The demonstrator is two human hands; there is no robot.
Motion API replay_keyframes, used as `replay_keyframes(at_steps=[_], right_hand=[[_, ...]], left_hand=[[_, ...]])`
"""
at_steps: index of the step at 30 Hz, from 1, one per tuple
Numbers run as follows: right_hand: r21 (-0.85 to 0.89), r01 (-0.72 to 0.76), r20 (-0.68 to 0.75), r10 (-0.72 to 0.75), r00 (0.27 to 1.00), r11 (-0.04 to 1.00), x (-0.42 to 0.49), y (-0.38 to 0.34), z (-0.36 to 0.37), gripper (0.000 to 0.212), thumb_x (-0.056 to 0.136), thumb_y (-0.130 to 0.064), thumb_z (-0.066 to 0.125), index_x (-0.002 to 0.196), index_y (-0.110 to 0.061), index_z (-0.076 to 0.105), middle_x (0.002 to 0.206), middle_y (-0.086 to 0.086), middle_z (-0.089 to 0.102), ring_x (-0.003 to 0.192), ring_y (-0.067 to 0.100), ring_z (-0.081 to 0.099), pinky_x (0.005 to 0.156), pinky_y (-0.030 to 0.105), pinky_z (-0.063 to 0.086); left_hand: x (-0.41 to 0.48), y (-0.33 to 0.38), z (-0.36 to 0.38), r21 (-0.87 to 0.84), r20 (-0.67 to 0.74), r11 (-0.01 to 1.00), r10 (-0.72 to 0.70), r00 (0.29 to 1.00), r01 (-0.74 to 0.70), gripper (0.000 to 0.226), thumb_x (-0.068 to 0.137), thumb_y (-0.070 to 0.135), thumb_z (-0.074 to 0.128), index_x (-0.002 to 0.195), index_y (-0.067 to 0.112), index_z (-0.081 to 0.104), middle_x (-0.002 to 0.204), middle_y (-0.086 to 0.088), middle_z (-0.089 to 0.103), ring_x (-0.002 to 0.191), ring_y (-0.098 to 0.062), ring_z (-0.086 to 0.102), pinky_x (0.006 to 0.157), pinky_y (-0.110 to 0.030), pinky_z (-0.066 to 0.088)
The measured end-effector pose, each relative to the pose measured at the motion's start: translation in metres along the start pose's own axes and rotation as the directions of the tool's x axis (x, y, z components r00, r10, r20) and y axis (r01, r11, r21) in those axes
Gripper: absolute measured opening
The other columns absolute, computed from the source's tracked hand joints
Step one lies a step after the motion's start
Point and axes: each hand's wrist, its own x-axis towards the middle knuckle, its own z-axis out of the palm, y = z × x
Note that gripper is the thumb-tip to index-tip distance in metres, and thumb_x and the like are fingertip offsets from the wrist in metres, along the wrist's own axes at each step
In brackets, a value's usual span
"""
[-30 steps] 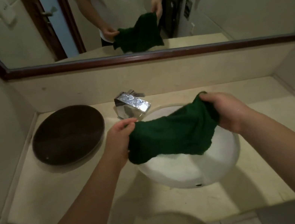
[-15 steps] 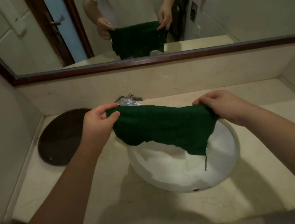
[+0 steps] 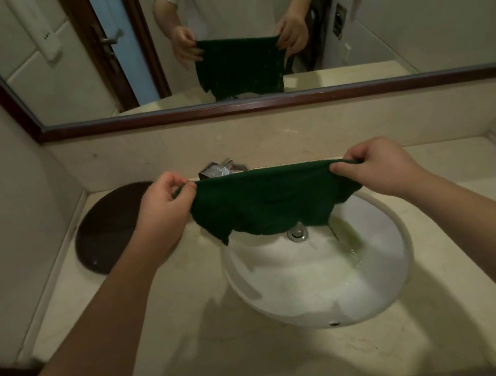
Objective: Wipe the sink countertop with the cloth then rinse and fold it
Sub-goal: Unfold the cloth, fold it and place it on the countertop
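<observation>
A dark green cloth (image 3: 267, 204) hangs stretched flat between my two hands above the white oval sink (image 3: 398, 277). My left hand (image 3: 163, 212) pinches its upper left corner and my right hand (image 3: 376, 168) pinches its upper right corner. The cloth's ragged lower edge dangles over the back of the basin, near the metal drain (image 3: 297, 234). Greenish water lies in the right side of the basin. The chrome faucet (image 3: 220, 169) is partly hidden behind the cloth's top edge. The beige stone countertop (image 3: 222, 351) surrounds the sink.
A dark round lid or plate (image 3: 105, 229) lies on the counter at the back left. A wood-framed mirror (image 3: 258, 103) spans the wall behind and reflects a person holding the cloth. Walls close in the counter on the left and right.
My hands have moved apart and upward, pulling the bunched cloth out into a taut, flat sheet above the sink.
</observation>
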Motion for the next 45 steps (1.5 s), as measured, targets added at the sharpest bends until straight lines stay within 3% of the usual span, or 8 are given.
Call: replay_keyframes(at_steps=[4, 11, 21, 25, 31, 36, 40, 45], right_hand=[[0.071, -0.058, 0.147, 0.047, 0.988, 0.996, -0.001, -0.023, 0.007, 0.017, 0.092, -0.034, 0.059, 0.098, -0.023, 0.070, 0.081, 0.006, 0.071, 0.059, 0.018, 0.062, 0.053, 0.029, 0.052], [0.467, -0.211, 0.373, 0.025, 0.927, 0.859, -0.025, -0.078, 0.031, 0.019, 0.095, -0.018, 0.056, 0.108, -0.021, 0.069, 0.066, 0.002, 0.063, 0.042, 0.008, 0.058, 0.037, 0.016, 0.040], [0.652, -0.404, 0.586, -0.088, 0.806, 0.641, -0.044, -0.112, 0.023, 0.036, 0.094, 0.009, 0.042, 0.123, -0.007, 0.056, 0.109, 0.023, 0.069, 0.073, 0.024, 0.070, 0.051, 0.021, 0.057], [0.553, -0.312, 0.568, -0.075, 0.820, 0.773, -0.040, -0.114, 0.021, 0.041, 0.094, 0.006, 0.043, 0.128, -0.014, 0.054, 0.107, 0.025, 0.070, 0.070, 0.024, 0.071, 0.062, 0.028, 0.061], [0.213, 0.137, 0.280, -0.194, 0.940, 0.967, -0.018, -0.101, 0.020, 0.030, 0.087, -0.007, 0.053, 0.106, -0.027, 0.065, 0.086, -0.004, 0.074, 0.075, 0.015, 0.072, 0.065, 0.029, 0.055], [0.325, 0.273, 0.353, -0.384, 0.853, 0.905, -0.013, -0.084, 0.058, 0.026, 0.087, -0.017, 0.067, 0.112, -0.024, 0.065, 0.114, -0.007, 0.065, 0.104, 0.018, 0.062, 0.086, 0.028, 0.052], [0.434, 0.275, 0.254, -0.410, 0.876, 0.858, -0.010, -0.081, 0.079, 0.008, 0.090, -0.018, 0.063, 0.090, -0.026, 0.065, 0.107, -0.002, 0.069, 0.093, 0.023, 0.067, 0.090, 0.042, 0.050], [0.303, 0.396, 0.311, -0.482, 0.819, 0.867, -0.003, -0.085, 0.078, 0.021, 0.095, -0.023, 0.057, 0.081, -0.007, 0.057, 0.084, -0.002, 0.061, 0.075, 0.005, 0.053, 0.073, 0.025, 0.043]], left_hand=[[0.000, 0.007, 0.012, 0.068, 0.016, 0.995, 0.070, 0.997, -0.071, 0.008, 0.095, 0.019, 0.055, 0.087, 0.019, 0.054, 0.078, -0.008, 0.055, 0.069, -0.016, 0.050, 0.061, -0.031, 0.039], [-0.010, 0.027, 0.042, 0.091, -0.033, 0.981, 0.178, 0.984, -0.174, 0.005, 0.092, 0.019, 0.059, 0.087, 0.016, 0.060, 0.053, 0.008, 0.040, 0.043, -0.005, 0.036, 0.044, -0.020, 0.025], [-0.043, 0.040, 0.037, -0.216, 0.280, 0.969, 0.178, 0.943, -0.118, 0.042, 0.081, 0.043, 0.066, 0.118, 0.025, 0.057, 0.104, 0.005, 0.065, 0.097, -0.009, 0.064, 0.085, -0.029, 0.055], [-0.044, 0.036, 0.032, -0.214, 0.285, 0.969, 0.184, 0.941, -0.125, 0.066, 0.072, 0.020, 0.081, 0.132, 0.017, 0.052, 0.114, 0.004, 0.065, 0.106, -0.011, 0.065, 0.091, -0.034, 0.056], [-0.039, 0.033, 0.016, -0.136, 0.169, 0.977, 0.188, 0.968, -0.166, 0.026, 0.095, 0.007, 0.054, 0.119, 0.014, 0.063, 0.104, 0.003, 0.068, 0.102, -0.010, 0.064, 0.096, -0.040, 0.053], [-0.039, 0.022, -0.002, -0.252, 0.213, 0.962, 0.162, 0.964, -0.107, 0.027, 0.097, 0.005, 0.048, 0.116, 0.011, 0.066, 0.106, -0.007, 0.070, 0.104, -0.018, 0.066, 0.097, -0.045, 0.052], [-0.042, 0.010, -0.014, -0.313, 0.181, 0.945, 0.158, 0.971, -0.096, 0.028, 0.096, 0.003, 0.049, 0.113, 0.012, 0.070, 0.105, -0.006, 0.072, 0.106, -0.021, 0.066, 0.099, -0.045, 0.051], [-0.042, -0.001, -0.033, -0.337, 0.168, 0.939, 0.132, 0.977, -0.069, 0.028, 0.093, -0.002, 0.051, 0.109, 0.009, 0.071, 0.101, -0.004, 0.074, 0.102, -0.017, 0.068, 0.092, -0.032, 0.054]])
